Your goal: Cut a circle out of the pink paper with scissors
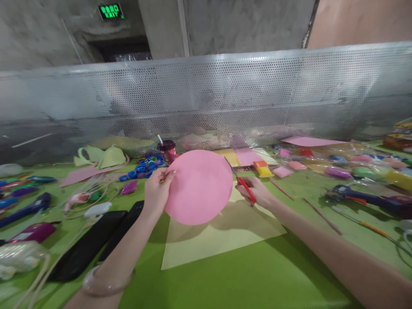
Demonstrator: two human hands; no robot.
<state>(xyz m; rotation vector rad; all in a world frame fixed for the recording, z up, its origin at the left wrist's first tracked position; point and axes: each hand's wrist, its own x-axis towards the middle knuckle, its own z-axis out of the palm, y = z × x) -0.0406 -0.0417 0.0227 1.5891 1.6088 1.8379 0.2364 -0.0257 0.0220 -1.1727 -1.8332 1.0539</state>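
My left hand (158,189) pinches the left edge of a round piece of pink paper (199,186), thumb in front. The paper is held up above the table, facing me. In my right hand (257,192) is a pair of scissors (246,190) with red handles, my fingers closed round them. The blades point up and to the left, along the right edge of the pink circle; whether they touch it I cannot tell. A pale yellow sheet (193,248) lies flat on the green table below, shaded by the circle and my hands.
Black cases (86,244) and a cable lie at left. Behind them are blue caps (141,168) and a dark cup (167,151) with a straw. Small coloured packets (337,172), pencils and a dark blue tool (370,199) lie at right. A perforated metal screen (225,98) borders the table's back.
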